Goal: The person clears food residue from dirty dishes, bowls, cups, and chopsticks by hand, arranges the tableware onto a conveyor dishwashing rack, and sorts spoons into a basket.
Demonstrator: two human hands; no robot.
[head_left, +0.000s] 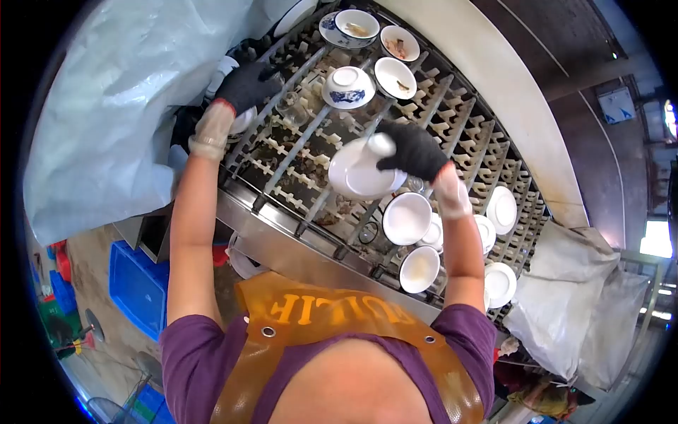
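My right hand (415, 151), in a black glove, pinches a small white cup (381, 145), blurred by motion, between thumb and fingers. Just beneath it, a large white bowl (349, 173) rests on the conveyor rack (296, 152). My left hand (247, 87), also gloved in black, is at the rack's left edge beside the plastic curtain, its fingers stretched out. Below that hand a white dish (244, 120) is partly hidden. An upturned blue-patterned bowl (348, 88) sits between the two hands, farther up the rack.
Bowls with food scraps (400, 44) stand at the far end. White bowls (407, 218) and plates (501, 210) lie on the right side. A plastic curtain (113, 120) hangs at left; a steel edge (282, 233) runs before me. A blue crate (138, 290) is lower left.
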